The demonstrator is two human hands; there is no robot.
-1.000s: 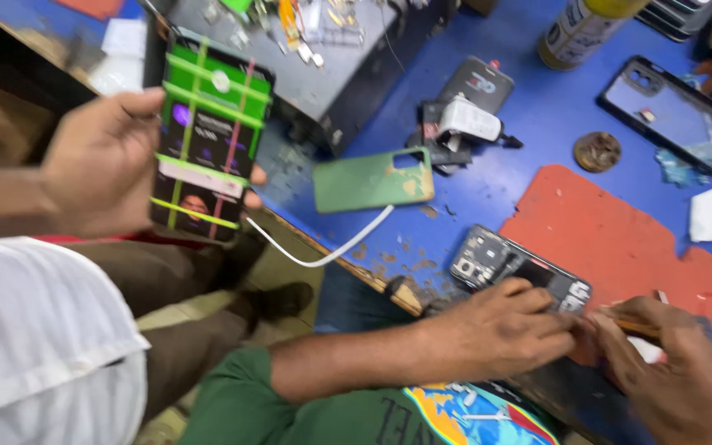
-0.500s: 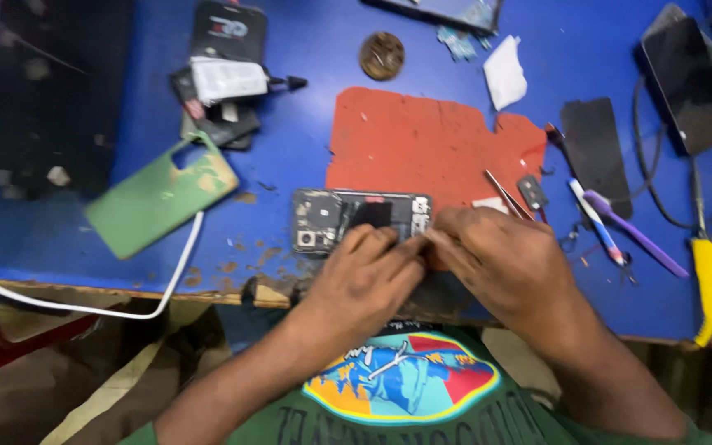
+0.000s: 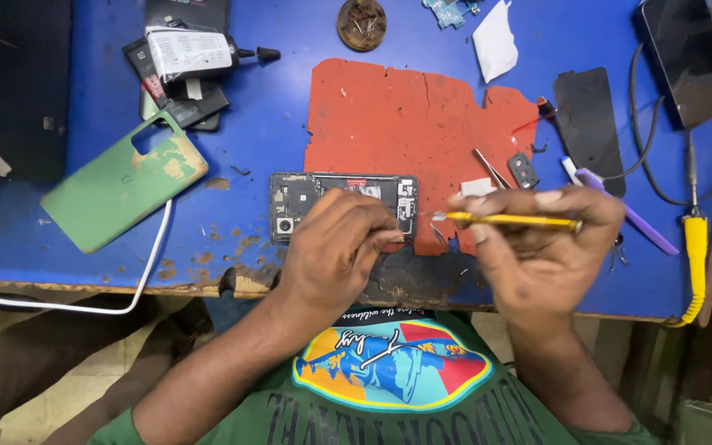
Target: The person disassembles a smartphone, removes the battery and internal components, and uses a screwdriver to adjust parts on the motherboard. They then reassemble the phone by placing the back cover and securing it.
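We note the right hand (image 3: 537,255) now lifted off the opened phone (image 3: 341,202), clamped on a yellow screwdriver (image 3: 508,219); the left hand (image 3: 335,247) stays pressed on it at the counter (image 3: 274,107) edge.

A black glue tube with a white label (image 3: 189,54) lies top left; a dark screen (image 3: 690,53) lies top right.

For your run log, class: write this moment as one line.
left hand: pressing on opened phone | right hand: holding yellow screwdriver | surface: red mat on blue table
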